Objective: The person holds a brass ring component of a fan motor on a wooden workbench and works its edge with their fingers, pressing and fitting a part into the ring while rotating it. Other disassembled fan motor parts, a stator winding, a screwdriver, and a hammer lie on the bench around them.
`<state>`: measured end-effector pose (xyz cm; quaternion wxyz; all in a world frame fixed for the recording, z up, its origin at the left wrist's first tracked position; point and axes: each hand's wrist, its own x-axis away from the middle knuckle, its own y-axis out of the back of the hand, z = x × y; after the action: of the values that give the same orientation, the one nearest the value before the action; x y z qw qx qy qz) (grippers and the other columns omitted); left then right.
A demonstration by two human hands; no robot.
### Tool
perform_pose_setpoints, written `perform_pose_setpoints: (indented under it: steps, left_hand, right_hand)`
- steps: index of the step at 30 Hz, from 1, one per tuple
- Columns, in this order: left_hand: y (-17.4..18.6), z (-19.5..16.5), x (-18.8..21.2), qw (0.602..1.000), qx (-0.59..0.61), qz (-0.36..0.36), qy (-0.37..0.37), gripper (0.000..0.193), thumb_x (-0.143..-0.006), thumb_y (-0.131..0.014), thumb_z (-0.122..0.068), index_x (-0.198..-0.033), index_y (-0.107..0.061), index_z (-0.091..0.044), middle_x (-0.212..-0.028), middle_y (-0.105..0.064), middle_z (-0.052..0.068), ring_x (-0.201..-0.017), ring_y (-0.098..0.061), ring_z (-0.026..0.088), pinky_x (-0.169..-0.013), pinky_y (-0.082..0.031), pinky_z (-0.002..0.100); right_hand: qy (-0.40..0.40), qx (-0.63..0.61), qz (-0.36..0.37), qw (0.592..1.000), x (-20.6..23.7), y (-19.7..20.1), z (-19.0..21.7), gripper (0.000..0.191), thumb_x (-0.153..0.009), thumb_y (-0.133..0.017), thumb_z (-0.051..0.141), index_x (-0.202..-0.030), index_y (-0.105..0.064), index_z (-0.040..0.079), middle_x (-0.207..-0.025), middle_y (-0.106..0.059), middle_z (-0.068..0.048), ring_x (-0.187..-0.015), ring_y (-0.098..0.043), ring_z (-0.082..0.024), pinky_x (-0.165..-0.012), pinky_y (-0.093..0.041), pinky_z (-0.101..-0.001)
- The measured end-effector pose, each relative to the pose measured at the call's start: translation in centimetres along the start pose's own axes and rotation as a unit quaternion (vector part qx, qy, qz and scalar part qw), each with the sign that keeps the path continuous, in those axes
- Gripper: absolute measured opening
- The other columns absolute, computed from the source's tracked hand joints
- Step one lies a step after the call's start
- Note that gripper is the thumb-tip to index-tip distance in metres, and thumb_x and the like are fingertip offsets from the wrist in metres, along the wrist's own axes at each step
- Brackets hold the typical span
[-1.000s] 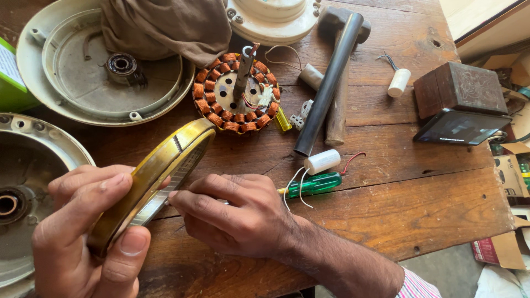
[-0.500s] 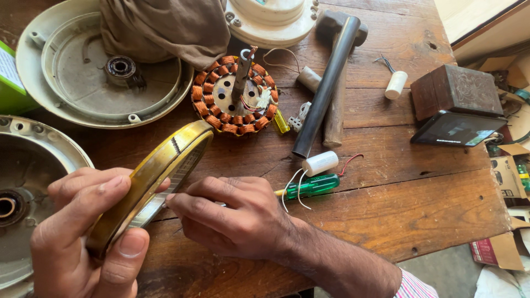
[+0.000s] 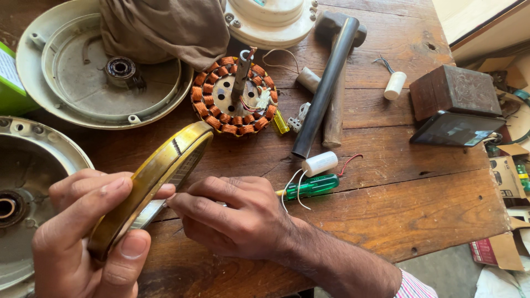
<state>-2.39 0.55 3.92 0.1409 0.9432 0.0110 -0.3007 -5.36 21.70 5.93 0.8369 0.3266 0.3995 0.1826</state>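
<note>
From the head view, I saw my left hand clamped on a brass-coloured ring, thumb under its lower edge and fingers curled over the outer rim, holding it tilted up off the surface at the lower left. My right hand lay just beside it, fingers pinched narrow around a thin tool whose tip met the ring's inner side; I could not tell what kind of tool it was, as the hand hid nearly all of it.

Just right of that hand lay a green screwdriver, and touching it a small white capacitor with white and red leads. Above them a hammer lay slantwise, its dark handle running down toward the capacitor. Left of the hammer sat a stator with copper windings and a shaft standing up from its middle.

A round grey housing lay at the upper left, partly under a brown cloth. Another housing showed at the left edge, behind my left hand. A white motor cover sat at the top edge. Well apart to the right were a second white capacitor and a dark wooden block, the block resting on a black box.
</note>
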Motion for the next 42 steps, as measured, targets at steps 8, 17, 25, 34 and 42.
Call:
perform_pose_setpoints:
  steps: [8,17,25,34,42]
  left_hand:
    - [-1.0,1.0,-0.5,0.992,0.088,-0.056,-0.067,0.035,-0.11,-0.066,-0.02,-0.134,-0.043,-0.011,-0.113,-0.073,0.015,-0.094,-0.071,0.019,-0.099,-0.046,0.031]
    - [0.2,-1.9,-2.9,0.997,0.06,0.008,-0.053,0.041,-0.095,-0.061,-0.003,-0.13,-0.04,-0.006,-0.143,-0.049,0.029,-0.13,-0.056,0.033,-0.111,-0.048,0.04]
    - [2.9,-1.0,-2.5,0.979,-0.161,0.073,-0.106,0.058,-0.088,-0.071,-0.014,-0.142,-0.053,-0.003,-0.132,-0.057,0.013,-0.12,-0.055,0.026,-0.104,-0.037,0.043]
    - [3.8,-1.6,-3.6,0.989,-0.071,0.016,-0.129,0.041,-0.087,-0.076,-0.002,-0.125,-0.062,0.002,-0.094,-0.068,0.006,-0.08,-0.062,0.019,-0.076,-0.051,0.033]
    - [5.4,-2.9,-4.1,0.988,-0.021,0.028,-0.149,0.04,-0.083,-0.079,0.002,-0.122,-0.068,0.002,-0.084,-0.067,0.005,-0.075,-0.061,0.018,-0.072,-0.052,0.033]
  right_hand:
    - [-0.001,0.01,-0.009,1.0,-0.1,-0.1,-0.1,0.032,-0.094,-0.078,0.005,-0.125,-0.067,0.007,-0.106,-0.066,-0.003,-0.086,-0.072,-0.017,-0.071,-0.059,-0.0309]
    - [-0.062,0.007,-0.076,0.995,-0.8,0.1,0.2,0.024,-0.09,-0.073,-0.004,-0.114,-0.069,0.001,-0.11,-0.07,-0.013,-0.084,-0.074,-0.02,-0.072,-0.061,-0.031]
    - [-0.141,0.025,-0.174,0.974,-1.6,-1.3,0.6,0.021,-0.096,-0.076,-0.004,-0.116,-0.069,-0.002,-0.105,-0.075,-0.012,-0.09,-0.075,-0.015,-0.078,-0.063,-0.0265]
    - [-0.181,0.025,-0.218,0.959,-1.6,-1.6,0.1,0.02,-0.099,-0.075,-0.002,-0.118,-0.069,-0.002,-0.109,-0.075,-0.012,-0.096,-0.075,-0.014,-0.085,-0.063,-0.027]
    - [-0.112,0.067,-0.148,0.98,-2.0,-1.9,1.6,0.024,-0.09,-0.078,-0.004,-0.113,-0.069,0.0,-0.106,-0.073,-0.012,-0.093,-0.074,-0.019,-0.082,-0.06,-0.0296]
